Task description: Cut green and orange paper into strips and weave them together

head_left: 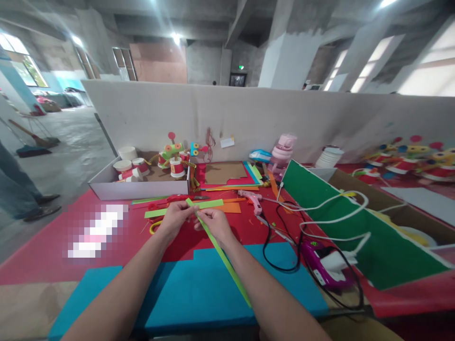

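A long, narrow lime-green paper strip [227, 263] runs from my fingertips down toward the table's front edge, passing by my right wrist. My left hand [177, 217] pinches its upper end, and my right hand [214, 223] grips it just beside, the fingertips of both hands nearly touching. Another light green strip [212, 204] lies crosswise behind my hands, over an orange paper piece [232, 207]. Scissors with yellow handles [155, 227] rest partly hidden by my left hand. Blue sheets [174, 284] lie under my forearms on the red table cover [142, 241].
A white box [142, 189] with paper cups stands at back left. Behind my right hand lies a pink glue gun [251, 201]. At right are black and white cables, a purple power unit [325, 270] and a green-sided box [341, 232]. A person's legs [17, 180] show at far left.
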A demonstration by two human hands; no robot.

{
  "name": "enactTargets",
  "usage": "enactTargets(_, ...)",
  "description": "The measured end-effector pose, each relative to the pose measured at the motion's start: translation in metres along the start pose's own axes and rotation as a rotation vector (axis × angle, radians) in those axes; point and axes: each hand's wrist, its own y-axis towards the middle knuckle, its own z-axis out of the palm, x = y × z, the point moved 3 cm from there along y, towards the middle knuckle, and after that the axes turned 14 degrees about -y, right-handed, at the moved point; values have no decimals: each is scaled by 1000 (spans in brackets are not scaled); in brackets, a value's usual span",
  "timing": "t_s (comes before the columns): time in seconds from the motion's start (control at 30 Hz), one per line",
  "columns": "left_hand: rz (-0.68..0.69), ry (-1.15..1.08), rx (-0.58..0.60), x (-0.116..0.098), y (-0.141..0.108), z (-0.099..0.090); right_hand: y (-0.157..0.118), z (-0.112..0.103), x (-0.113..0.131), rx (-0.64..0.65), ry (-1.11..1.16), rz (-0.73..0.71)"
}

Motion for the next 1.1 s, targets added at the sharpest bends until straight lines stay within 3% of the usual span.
enactTargets(0.2, 50, -25, -110, -12, 5, -14, -1, 5, -6, 67, 47, 88)
enactTargets(0.5, 197, -92, -236, -41, 15, -56, -9, 5, -3, 160, -94, 126)
enactTargets(0.77, 251, -221, -368, -56, 16, -86, -7, -10, 1, 167, -192, 109)
enactTargets(0.93, 356, -296, -482, -67, 16, -114, -4, -34, 10, 162, -362, 52)
enactTargets(1.03, 431, -399, -543, -75, 13, -125, -2, -60, 14, 69, -551, 0)
enactTargets(1.1, 505, -440, -553, -81, 9, -123, -4, -76, 25, -205, -740, -67)
